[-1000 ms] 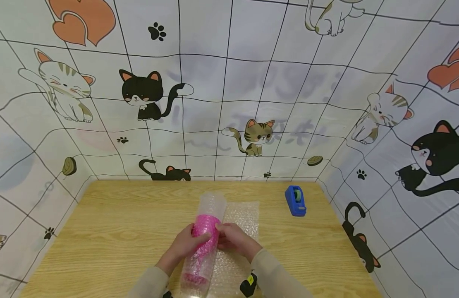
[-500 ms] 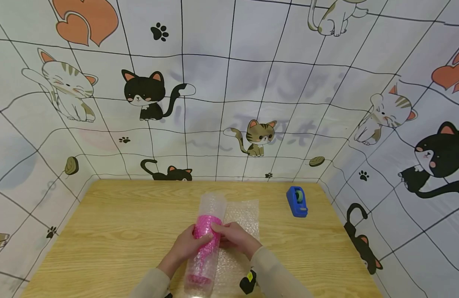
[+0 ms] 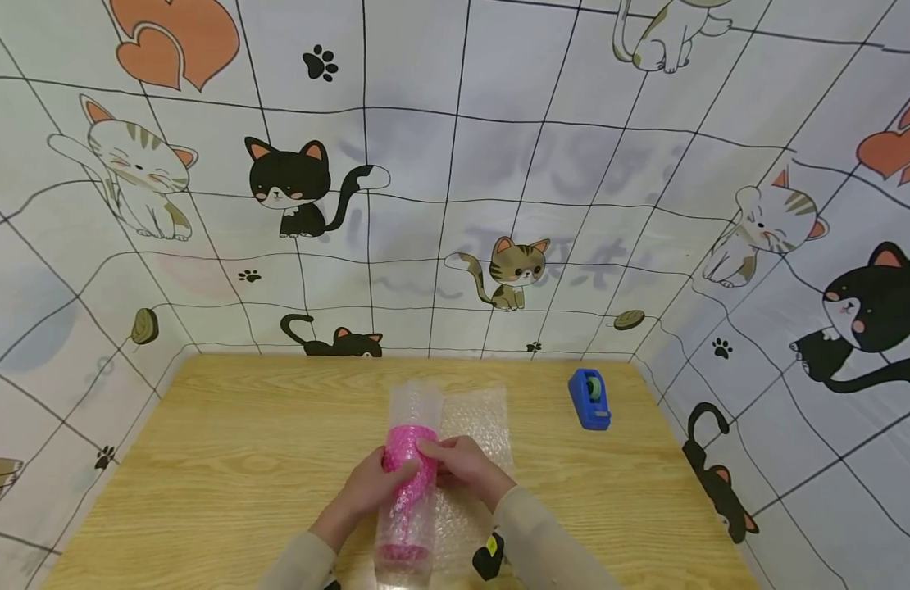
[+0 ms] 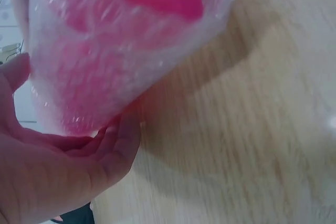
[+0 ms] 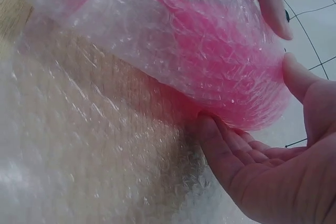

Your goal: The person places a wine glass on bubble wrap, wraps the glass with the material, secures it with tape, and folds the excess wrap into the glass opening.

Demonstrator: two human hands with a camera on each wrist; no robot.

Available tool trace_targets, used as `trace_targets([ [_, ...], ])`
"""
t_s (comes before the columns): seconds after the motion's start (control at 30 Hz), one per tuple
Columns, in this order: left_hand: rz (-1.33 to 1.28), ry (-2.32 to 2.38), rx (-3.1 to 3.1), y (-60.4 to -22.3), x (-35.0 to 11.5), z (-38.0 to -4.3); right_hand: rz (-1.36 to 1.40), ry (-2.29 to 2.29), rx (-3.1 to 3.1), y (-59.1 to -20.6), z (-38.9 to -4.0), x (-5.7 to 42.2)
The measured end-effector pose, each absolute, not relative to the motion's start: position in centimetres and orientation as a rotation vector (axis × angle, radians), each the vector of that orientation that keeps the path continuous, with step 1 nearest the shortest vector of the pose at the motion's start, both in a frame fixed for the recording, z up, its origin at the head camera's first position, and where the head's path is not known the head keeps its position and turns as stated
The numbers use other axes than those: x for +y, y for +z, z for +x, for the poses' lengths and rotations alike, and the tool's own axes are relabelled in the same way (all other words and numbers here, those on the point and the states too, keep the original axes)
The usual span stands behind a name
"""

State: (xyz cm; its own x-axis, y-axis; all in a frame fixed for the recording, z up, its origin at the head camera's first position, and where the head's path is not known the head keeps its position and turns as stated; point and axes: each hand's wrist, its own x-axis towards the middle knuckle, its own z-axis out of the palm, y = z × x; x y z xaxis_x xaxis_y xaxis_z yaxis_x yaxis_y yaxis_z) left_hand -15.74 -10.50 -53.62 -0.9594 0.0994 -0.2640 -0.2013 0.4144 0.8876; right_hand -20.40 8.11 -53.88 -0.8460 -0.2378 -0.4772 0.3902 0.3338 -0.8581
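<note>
A bright pink cylindrical thing lies lengthwise on the table, rolled inside clear bubble wrap that extends past its far end. The flat rest of the sheet spreads to the right. My left hand grips the roll from the left, thumb on top and fingers low along the side, as the left wrist view shows. From the right, my right hand holds it with the thumb over the top; in the right wrist view its fingers curl under the wrapped edge. The wrap blurs the pink thing's exact kind.
A blue tape dispenser stands at the back right of the wooden table. White cloth walls printed with cats and grid lines rise behind the table and along both sides. A black wrist strap piece hangs by the right sleeve.
The roll's near end has swung right and its far end slightly left, so it lies straighter. My right thumb has slid further onto the top. The flat sheet has shifted slightly.
</note>
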Motion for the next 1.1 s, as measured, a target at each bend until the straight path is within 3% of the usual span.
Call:
trace_targets([
  [1.1, -0.136, 1.626, 2.247, -53.3, -12.1, -16.2, 0.167, -1.566, 2.052, -54.2, -20.2, 8.4],
])
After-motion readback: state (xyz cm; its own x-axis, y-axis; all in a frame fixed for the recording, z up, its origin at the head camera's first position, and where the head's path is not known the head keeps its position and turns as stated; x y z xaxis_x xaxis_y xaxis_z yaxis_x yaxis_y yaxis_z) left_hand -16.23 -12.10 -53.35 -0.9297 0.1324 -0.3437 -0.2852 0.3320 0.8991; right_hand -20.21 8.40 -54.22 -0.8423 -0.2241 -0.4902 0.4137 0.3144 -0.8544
